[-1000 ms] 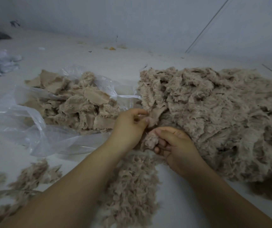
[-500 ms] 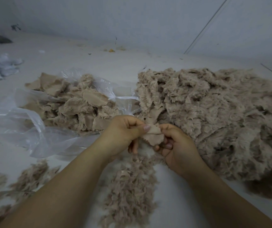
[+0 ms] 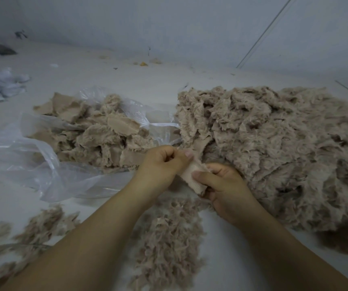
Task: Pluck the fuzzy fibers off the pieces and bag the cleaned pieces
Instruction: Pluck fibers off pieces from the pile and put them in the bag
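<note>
While gripped between two hands, one small beige piece (image 3: 194, 179) sits just above the near middle of the pale desk (image 3: 127, 80). Left hand (image 3: 162, 164): fingers curled, thumb and forefinger pinching the piece's upper edge. Right hand (image 3: 223, 187): thumb pressed flat across the piece's lower part, remaining fingers curled beneath it, holding it from the other side. Both forearms bare, reaching in from the near edge.

Three groups of the same beige material around the hands:
- One large heap of fuzzy pieces (image 3: 284, 154), right of the hands, touching the back of the right hand and spreading to the right edge of view.
- One clear plastic bag (image 3: 32, 160), left of the hands, lying open and crumpled, with a pile of flatter, smoother pieces (image 3: 97, 135) resting in and on it.
- Loose plucked fibers in two patches: one strip (image 3: 169, 244) directly below the hands between the forearms, another scatter (image 3: 34, 229) at lower left, partly blurred.

Farther off, at the far left edge, one crumpled whitish bundle (image 3: 0, 85), well apart from the bag. Small bits of debris (image 3: 143, 63) along the base of the wall behind; too small to identify.
</note>
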The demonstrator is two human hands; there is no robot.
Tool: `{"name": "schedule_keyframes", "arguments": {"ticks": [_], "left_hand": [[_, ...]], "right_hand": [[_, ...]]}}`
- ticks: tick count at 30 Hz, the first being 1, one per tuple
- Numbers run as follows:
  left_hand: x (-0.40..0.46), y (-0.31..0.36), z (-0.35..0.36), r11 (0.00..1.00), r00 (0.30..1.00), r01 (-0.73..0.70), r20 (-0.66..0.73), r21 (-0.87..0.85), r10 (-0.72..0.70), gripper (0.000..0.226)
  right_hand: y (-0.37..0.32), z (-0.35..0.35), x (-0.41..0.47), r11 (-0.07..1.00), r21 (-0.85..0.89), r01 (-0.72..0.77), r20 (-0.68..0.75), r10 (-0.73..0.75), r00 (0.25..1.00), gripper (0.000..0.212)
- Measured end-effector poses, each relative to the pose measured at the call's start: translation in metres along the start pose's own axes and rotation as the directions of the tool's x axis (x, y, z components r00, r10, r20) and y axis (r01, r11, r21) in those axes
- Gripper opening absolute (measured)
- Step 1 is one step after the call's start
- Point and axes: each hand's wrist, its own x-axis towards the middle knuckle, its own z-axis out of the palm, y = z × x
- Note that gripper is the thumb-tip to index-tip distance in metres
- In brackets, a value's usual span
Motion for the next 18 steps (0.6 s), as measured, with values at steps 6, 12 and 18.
{"name": "schedule_keyframes", "arguments": {"ticks": [6,12,18], "left_hand": [[0.001,0.002,0.003,0.999,0.999,-0.017,-0.031,-0.035,0.015,0.021],[0.004,0.003,-0.006,0.991,0.978,0.056,-0.194,-0.118,-0.079,0.038],[-0.003,0.007,-0.005,0.975,0.963,0.22,0.171,-0.04,-0.21,0.038]], "right_hand": [[0.001,0.0,-0.001,0.998,-0.07,0.0,0.035,0.003,0.999,0.009],[-0.001,-0.002,-0.001,0.989,0.139,-0.046,-0.003,0.047,0.999,0.015],[0.0,-0.002,0.0,0.991,0.13,-0.036,0.024,0.033,0.999,0.02]]}}
